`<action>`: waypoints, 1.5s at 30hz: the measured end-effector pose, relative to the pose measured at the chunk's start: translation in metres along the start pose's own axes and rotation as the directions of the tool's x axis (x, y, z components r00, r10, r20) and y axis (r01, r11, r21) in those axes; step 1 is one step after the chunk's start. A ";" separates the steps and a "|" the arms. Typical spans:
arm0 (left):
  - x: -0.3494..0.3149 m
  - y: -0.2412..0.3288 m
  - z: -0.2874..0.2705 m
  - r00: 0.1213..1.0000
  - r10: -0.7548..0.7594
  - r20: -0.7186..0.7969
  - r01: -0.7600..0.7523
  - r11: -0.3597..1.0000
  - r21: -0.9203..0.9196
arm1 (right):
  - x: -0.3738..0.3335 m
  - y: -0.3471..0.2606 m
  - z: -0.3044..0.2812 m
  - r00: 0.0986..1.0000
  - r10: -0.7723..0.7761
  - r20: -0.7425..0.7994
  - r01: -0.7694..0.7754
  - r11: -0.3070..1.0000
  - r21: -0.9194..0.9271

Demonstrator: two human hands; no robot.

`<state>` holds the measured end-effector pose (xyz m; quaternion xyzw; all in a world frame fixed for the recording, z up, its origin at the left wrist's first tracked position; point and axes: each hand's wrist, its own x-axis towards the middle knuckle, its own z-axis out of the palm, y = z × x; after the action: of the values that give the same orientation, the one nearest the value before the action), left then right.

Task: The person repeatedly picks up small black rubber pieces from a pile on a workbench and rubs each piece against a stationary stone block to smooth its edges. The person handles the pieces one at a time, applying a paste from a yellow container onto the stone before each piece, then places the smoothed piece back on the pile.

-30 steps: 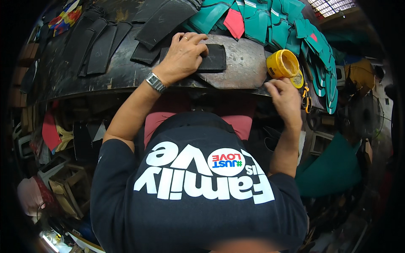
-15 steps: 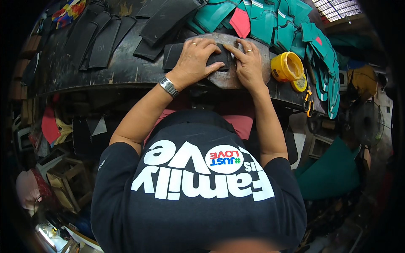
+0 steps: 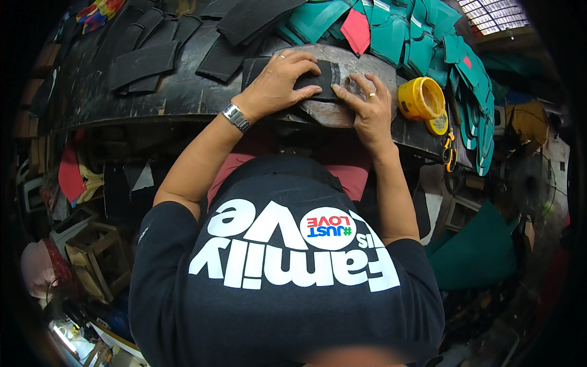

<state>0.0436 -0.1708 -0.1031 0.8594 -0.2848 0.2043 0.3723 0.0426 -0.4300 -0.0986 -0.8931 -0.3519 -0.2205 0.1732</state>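
A flat black piece of sheet material (image 3: pixel 255 68) lies partly over a worn, rounded slab (image 3: pixel 333 113) at the table's near edge. My left hand (image 3: pixel 278 84) is curved over the piece and holds it down, its thumb apart from the other fingers. At the piece's right end, which carries a greyish strip, my right hand (image 3: pixel 372 113) has its thumb tip against the edge. Its other fingers bend over the slab, spread apart, with nothing visible between them. The underside of the black piece is hidden.
More black pieces (image 3: pixel 143 64) lie in a pile at the left of the dark table (image 3: pixel 177 107). Green pieces (image 3: pixel 388 40) and a red one (image 3: pixel 356 32) are heaped at the back right. A yellow tub (image 3: pixel 416 101) and orange-handled scissors (image 3: pixel 449 150) sit near the right edge.
A black piece now lies crosswise on the left pile. My right hand has shifted slightly right and nearer to me, its fingers more bent. My left hand stays on the piece.
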 end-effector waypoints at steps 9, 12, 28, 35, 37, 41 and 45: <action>-0.001 0.000 0.000 1.000 0.012 0.008 -0.012 1.000 0.002 | -0.008 -0.017 -0.016 0.998 -0.052 0.046 0.049 0.996 0.075; -0.002 -0.003 -0.004 0.998 0.011 0.058 -0.009 1.000 -0.024 | 0.001 -0.014 -0.019 0.997 0.061 0.055 -0.074 0.960 0.270; 0.027 -0.003 -0.026 0.877 -0.366 0.312 0.338 0.930 0.140 | -0.004 0.017 -0.085 0.964 0.247 -0.101 -0.227 0.958 0.177; 0.034 0.027 -0.033 0.984 -0.143 0.110 0.139 0.989 0.039 | 0.010 0.092 -0.137 0.833 0.480 0.275 -0.331 0.830 -0.448; 0.036 0.037 -0.029 0.988 0.092 -0.128 -0.074 0.988 0.133 | 0.012 0.096 -0.131 0.817 0.464 0.343 -0.253 0.822 -0.511; 0.030 0.039 -0.020 0.976 0.198 -0.094 -0.147 0.908 0.391 | 0.013 0.099 -0.115 0.841 0.401 0.362 -0.137 0.807 -0.574; -0.001 0.032 -0.012 0.985 0.041 0.169 -0.093 0.947 0.308 | 0.005 0.106 -0.112 0.896 0.351 0.272 -0.142 0.806 -0.574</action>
<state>0.0208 -0.1798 -0.0793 0.9112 -0.3068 0.1898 0.1990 0.0899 -0.5529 -0.0182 -0.9686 -0.1798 -0.1158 -0.1264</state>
